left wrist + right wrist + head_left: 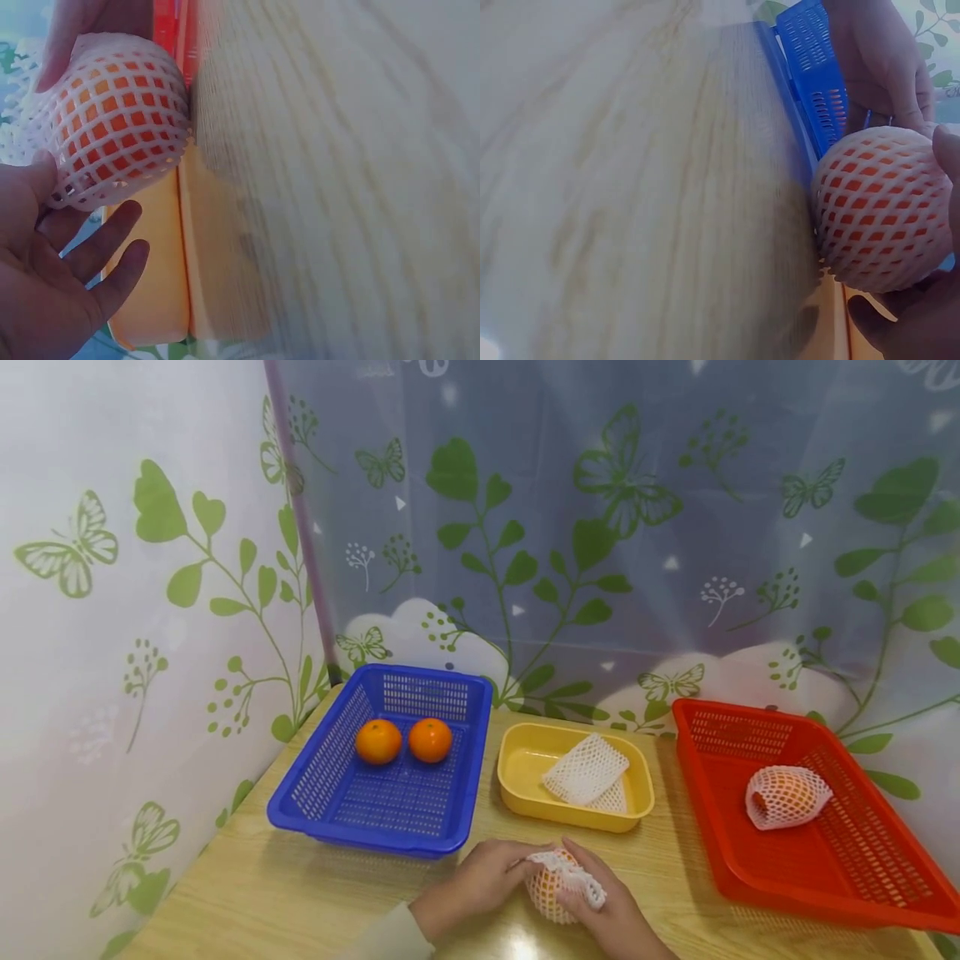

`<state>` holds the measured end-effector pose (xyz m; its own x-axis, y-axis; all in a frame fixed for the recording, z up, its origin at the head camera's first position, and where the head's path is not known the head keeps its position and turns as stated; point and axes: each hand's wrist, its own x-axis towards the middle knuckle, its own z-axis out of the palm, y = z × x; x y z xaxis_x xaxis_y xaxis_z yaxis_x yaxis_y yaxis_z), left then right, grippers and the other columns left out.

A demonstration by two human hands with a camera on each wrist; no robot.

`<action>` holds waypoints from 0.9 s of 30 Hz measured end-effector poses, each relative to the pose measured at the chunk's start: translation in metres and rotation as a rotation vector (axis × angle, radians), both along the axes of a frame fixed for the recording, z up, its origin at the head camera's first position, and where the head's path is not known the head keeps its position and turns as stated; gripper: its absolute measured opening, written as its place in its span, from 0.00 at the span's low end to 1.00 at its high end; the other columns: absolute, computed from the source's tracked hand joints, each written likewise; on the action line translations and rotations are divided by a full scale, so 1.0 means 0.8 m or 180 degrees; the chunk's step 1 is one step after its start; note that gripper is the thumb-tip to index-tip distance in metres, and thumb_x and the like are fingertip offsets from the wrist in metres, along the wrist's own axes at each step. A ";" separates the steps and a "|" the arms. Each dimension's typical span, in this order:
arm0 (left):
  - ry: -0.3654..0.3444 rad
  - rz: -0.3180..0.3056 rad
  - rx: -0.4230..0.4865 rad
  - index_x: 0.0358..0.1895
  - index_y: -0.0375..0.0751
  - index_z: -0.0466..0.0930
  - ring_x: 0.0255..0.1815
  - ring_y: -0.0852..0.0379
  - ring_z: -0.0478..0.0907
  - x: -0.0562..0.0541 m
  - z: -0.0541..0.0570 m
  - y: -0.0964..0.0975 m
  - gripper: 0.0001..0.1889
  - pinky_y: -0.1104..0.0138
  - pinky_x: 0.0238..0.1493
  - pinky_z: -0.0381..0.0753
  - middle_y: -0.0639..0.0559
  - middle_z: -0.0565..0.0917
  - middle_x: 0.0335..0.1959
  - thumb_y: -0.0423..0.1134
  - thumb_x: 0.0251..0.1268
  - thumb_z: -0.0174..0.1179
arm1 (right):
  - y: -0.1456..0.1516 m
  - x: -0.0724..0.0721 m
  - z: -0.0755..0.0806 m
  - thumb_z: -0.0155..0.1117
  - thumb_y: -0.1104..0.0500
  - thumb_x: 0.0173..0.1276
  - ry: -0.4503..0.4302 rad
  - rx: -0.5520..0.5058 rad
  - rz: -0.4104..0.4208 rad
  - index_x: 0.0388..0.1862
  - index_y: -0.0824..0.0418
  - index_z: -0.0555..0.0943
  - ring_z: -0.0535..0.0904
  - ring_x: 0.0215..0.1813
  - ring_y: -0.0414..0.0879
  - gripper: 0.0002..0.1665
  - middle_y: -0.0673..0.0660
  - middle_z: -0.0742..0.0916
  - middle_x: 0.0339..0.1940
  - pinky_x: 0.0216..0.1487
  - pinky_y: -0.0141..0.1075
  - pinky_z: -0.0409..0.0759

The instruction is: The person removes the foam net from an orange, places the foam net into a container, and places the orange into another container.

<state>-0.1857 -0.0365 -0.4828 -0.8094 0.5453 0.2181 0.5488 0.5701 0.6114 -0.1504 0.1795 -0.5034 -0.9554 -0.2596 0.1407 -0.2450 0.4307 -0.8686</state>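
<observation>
An orange in a white foam net sleeve (546, 893) is between both hands, low over the wooden table's front. My left hand (480, 881) pinches the sleeve's edge between thumb and forefinger; in the left wrist view its other fingers (124, 259) are spread apart. From the right side, my right hand (613, 912) grips the netted orange, with its thumb across the sleeve. White netting bunches over the top of the fruit. In the right wrist view the net (885, 210) is stretched round the orange.
A blue basket (281, 806) at the left holds two bare oranges (378, 742). Behind the hands, a yellow tray (517, 802) contains loose foam nets (588, 770). On the right, a red basket (757, 889) holds a netted orange (789, 797). Patterned curtains (525, 527) stand behind the table.
</observation>
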 end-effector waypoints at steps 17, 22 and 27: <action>-0.0422 -0.0361 0.0164 0.71 0.40 0.65 0.67 0.52 0.69 -0.005 -0.004 -0.004 0.36 0.60 0.67 0.68 0.47 0.73 0.67 0.53 0.65 0.62 | -0.004 -0.007 0.007 0.64 0.57 0.69 0.0318 -0.0032 -0.0073 0.66 0.55 0.74 0.75 0.62 0.44 0.26 0.54 0.79 0.64 0.60 0.32 0.73; -0.0338 -0.0364 0.0089 0.71 0.40 0.64 0.68 0.52 0.68 -0.004 -0.003 -0.002 0.37 0.59 0.68 0.66 0.48 0.72 0.68 0.54 0.63 0.63 | -0.004 -0.008 0.009 0.65 0.57 0.68 0.0588 0.0067 -0.0132 0.53 0.57 0.83 0.74 0.64 0.46 0.16 0.53 0.80 0.63 0.61 0.29 0.71; -0.0345 -0.0347 0.0089 0.72 0.39 0.64 0.69 0.52 0.67 -0.001 -0.003 0.000 0.38 0.60 0.69 0.65 0.47 0.71 0.68 0.53 0.62 0.65 | -0.007 -0.006 0.013 0.68 0.57 0.65 0.0332 -0.0109 -0.0215 0.51 0.57 0.85 0.73 0.65 0.49 0.15 0.52 0.80 0.63 0.62 0.28 0.69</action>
<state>-0.1866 -0.0363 -0.4854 -0.7654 0.6261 0.1489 0.5364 0.4926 0.6853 -0.1554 0.1738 -0.4932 -0.9502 -0.1886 0.2479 -0.3062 0.4197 -0.8544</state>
